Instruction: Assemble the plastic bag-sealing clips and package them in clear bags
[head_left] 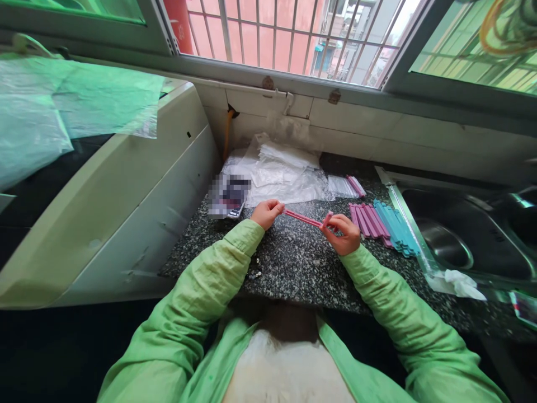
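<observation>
Head view: pink clip (302, 218) between both hands' grips

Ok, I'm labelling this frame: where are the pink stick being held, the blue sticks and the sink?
pink stick (302, 218), head view, middle of its length
blue sticks (396, 228), head view, middle of the row
sink (444, 243), head view, basin floor

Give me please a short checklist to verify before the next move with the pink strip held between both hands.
1. Left hand grips one end of the pink strip: ok.
2. Right hand grips the other end: ok.
3. Strip lifted off the granite counter: ok.
4. Pink and blue strips piled beside the right hand, apart from it: ok.
5. Plastic bags within reach: ok.
6. Strip open or clipped shut: cannot tell.
</observation>
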Available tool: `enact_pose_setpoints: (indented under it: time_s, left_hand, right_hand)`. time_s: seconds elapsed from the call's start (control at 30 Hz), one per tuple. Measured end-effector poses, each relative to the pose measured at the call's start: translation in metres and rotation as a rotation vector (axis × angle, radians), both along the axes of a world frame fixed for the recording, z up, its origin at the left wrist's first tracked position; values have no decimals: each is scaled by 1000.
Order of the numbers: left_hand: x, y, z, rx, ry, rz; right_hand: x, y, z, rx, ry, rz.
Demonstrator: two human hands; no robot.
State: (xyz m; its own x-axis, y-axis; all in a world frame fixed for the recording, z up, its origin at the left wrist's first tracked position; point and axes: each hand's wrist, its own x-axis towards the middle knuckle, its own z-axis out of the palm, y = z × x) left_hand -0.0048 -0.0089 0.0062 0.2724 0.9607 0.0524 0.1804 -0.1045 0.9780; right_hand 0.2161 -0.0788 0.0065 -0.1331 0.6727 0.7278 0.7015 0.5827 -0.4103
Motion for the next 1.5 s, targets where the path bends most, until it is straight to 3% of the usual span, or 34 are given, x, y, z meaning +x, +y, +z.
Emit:
enact_pose_setpoints:
  time_s: [0.33, 1.5]
  left_hand:
    - [1, 0, -1, -18, -31, -19]
    - [4, -6, 7, 0, -15, -52]
  right_hand:
    - [-1, 0, 0, 48, -38, 27]
    - [-3, 2, -7, -23, -158, 15]
